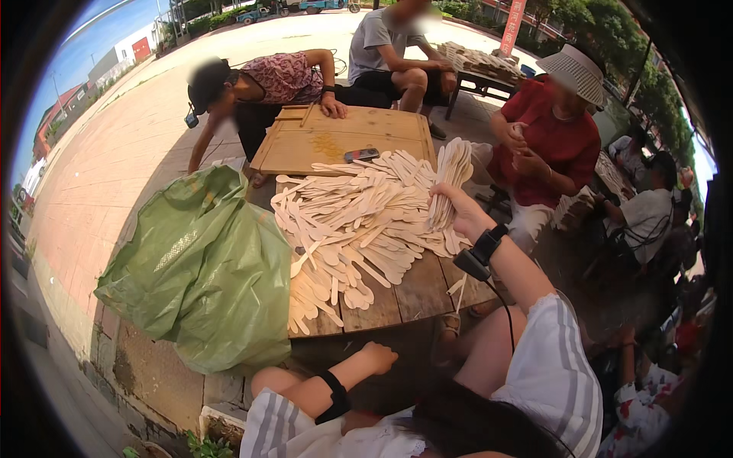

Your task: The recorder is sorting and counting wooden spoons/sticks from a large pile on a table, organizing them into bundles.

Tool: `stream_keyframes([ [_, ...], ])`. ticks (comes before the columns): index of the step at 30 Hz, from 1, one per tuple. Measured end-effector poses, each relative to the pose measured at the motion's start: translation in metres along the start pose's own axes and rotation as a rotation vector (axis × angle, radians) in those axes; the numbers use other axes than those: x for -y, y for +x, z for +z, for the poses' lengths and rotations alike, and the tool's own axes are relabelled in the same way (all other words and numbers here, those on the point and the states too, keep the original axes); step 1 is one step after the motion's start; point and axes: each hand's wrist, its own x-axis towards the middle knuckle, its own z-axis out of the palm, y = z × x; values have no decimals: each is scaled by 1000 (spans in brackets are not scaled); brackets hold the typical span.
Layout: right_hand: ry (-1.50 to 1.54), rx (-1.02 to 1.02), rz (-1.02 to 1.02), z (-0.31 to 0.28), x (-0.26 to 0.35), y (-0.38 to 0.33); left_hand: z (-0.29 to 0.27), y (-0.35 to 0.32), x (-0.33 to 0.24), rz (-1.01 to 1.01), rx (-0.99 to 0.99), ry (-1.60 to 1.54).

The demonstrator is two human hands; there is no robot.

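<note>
A bundle of flat wooden spoons [452, 172] stands upright in my right hand [461, 208], whose fingers close around its side at the right of the table. Beneath and left of it spreads a large heap of loose wooden spoons [359, 217], lying in many directions. My left hand [378, 357] hovers near my lap, below the table's front edge. Its fingers are curled in, and I see nothing in them. The wooden table [408, 299] shows bare planks at its near side. A green woven sack [202, 267] lies against the heap's left side.
Beyond the heap lies a wooden board [382, 126] with a small dark phone-like object [361, 155] on it. A person in patterned clothing [284, 76] leans at the far left. Another in red [553, 141] sits at the right. A further table [485, 65] carries stacked spoons.
</note>
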Motion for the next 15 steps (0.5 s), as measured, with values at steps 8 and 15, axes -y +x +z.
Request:
stream_keyframes([
  [8,-986,-168,-770,65,17,156,-17,14,-13,44,-330,-297],
  [15,-1534,-440,-673,103,2,246,45,58,0,0,-203,-394],
])
